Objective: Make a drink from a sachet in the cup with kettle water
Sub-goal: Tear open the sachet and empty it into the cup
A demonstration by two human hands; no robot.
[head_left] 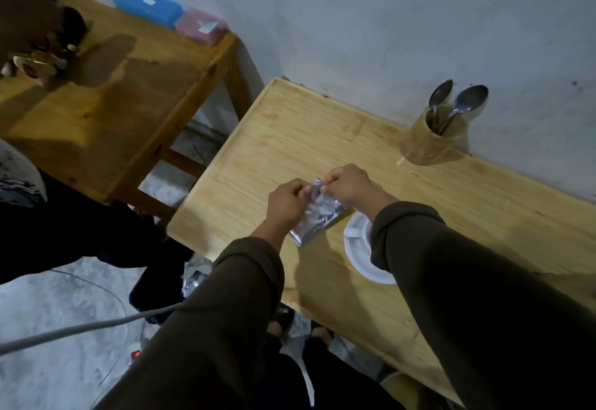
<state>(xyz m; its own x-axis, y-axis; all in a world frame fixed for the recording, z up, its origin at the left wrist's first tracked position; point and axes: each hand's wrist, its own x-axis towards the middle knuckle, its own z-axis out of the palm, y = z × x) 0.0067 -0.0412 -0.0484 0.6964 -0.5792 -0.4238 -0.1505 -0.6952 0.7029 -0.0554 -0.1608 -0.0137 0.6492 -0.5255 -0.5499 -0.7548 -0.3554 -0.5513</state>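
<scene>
A silver foil sachet (317, 216) hangs above the light wooden table (290, 138), pinched at its top edge by both hands. My left hand (285, 203) grips the top left corner and my right hand (346, 185) grips the top right corner, fingertips close together. Just right of the sachet stands a white cup (356, 232) on a white saucer (364, 264), largely covered by my right sleeve. No kettle is in view.
A wooden holder (432, 142) with two metal spoons (464, 103) stands by the wall at the back right. A second, darker table (106, 96) at the left carries a blue box (145, 5) and a pink box (201, 25); another person's hand (25, 22) is there. A grey cable (80, 329) crosses the floor.
</scene>
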